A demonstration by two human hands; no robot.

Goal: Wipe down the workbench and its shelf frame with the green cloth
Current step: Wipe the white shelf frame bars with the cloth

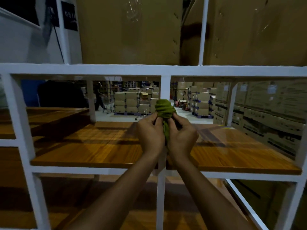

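The green cloth (164,110) is bunched into a ball in front of the white shelf frame's middle upright (165,87), with a tail hanging down between my palms. My left hand (149,131) grips the cloth from the left and my right hand (181,135) grips it from the right, fingers curled round it. Both hands are held over the wooden shelf board (93,146) of the workbench. The white frame's top crossbar (116,69) runs across the view above my hands.
Large cardboard boxes (129,30) stand on the top shelf. A lower wooden board (69,205) lies beneath. A white side post (18,117) is at the left. Behind the frame are stacked cartons (265,113), pallets of boxes (132,100) and a person (99,98) walking.
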